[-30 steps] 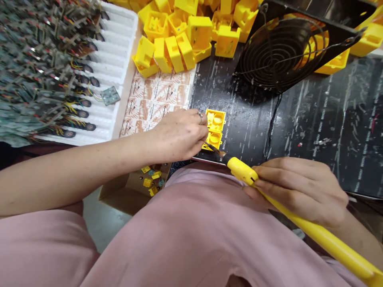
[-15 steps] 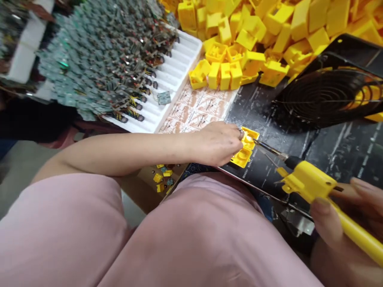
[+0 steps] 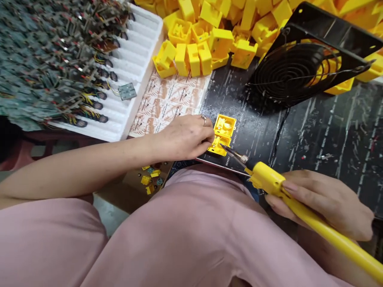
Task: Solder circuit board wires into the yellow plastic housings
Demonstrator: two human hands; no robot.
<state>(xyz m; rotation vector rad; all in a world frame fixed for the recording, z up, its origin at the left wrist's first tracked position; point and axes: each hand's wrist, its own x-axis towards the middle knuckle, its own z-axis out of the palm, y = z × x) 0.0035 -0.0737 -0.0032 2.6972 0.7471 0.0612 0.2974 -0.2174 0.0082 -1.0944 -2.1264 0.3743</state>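
Observation:
My right hand (image 3: 326,199) is closed around a yellow soldering iron (image 3: 267,179) with a thick yellow tail running to the lower right. Its dark metal tip reaches into the nearer of two small open yellow plastic casings (image 3: 228,140). The farther casing (image 3: 231,120) lies right beside it, hollow side up, with pale parts inside. Against the left edge of the casings, my left hand (image 3: 190,135), wearing a ring, is closed with curled fingers at the nearer one. Its fingertips are partly hidden.
Many yellow casings (image 3: 221,42) are heaped at the back. A black fan (image 3: 287,75) stands on the dark bench mat (image 3: 314,131). At left, a white foam tray (image 3: 140,48) bears a mass of wired circuit boards (image 3: 60,59). Below the bench edge, a box (image 3: 125,185) holds loose bits.
The iron's tip has gone from the farther casing to the nearer one. My right hand has come further into view around the iron. The camera view has shifted to the right.

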